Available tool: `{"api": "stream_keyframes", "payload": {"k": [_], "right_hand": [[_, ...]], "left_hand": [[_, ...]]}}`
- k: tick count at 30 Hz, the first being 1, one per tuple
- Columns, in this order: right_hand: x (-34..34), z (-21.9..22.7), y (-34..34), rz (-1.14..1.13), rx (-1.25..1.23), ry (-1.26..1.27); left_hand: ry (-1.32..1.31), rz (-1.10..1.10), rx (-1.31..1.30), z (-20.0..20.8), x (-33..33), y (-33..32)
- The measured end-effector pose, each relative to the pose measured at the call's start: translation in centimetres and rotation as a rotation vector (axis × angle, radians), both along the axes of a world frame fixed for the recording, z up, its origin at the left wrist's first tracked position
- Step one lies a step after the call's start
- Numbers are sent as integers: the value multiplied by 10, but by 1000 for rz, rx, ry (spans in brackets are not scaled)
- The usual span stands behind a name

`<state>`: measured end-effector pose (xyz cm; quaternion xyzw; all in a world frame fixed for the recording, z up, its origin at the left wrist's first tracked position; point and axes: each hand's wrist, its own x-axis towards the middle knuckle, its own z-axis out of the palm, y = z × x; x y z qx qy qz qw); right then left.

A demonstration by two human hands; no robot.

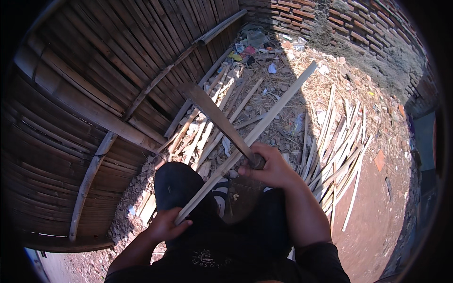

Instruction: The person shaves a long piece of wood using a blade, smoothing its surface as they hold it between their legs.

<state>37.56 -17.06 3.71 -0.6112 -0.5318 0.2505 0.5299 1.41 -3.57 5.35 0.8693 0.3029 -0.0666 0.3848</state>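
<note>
A long, pale split-bamboo strip (pixel 284 100) slants from my lap up toward the far right. My left hand (pixel 165 226) is closed around its near end, beside my left thigh. In my right hand (pixel 274 166) is the handle of a machete (pixel 218 116), the fingers wrapped around its dark grip. The machete's broad, brownish blade points to the far left and crosses the strip close to the handle. Whether the edge touches the strip or bites into it, I cannot tell.
Several cut bamboo strips (pixel 339 155) lie heaped on the dirt at the right. More split pieces (pixel 200 134) lie at the left, by a slatted bamboo wall (pixel 127 52). A brick wall (pixel 368 33) stands at the back, with litter (pixel 245 52) and shavings before it.
</note>
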Motion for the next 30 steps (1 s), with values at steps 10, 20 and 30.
{"api": "stream_keyframes", "payload": {"k": [10, 20, 30], "right_hand": [[-19, 3, 3, -27, 47, 309], [-48, 23, -11, -64, 35, 163], [-24, 49, -7, -384, -325, -179]], "left_hand": [[-50, -66, 14, 7, -14, -8], [-321, -216, -475, -1, 62, -6], [-196, -99, -884, -37, 67, 30]]}}
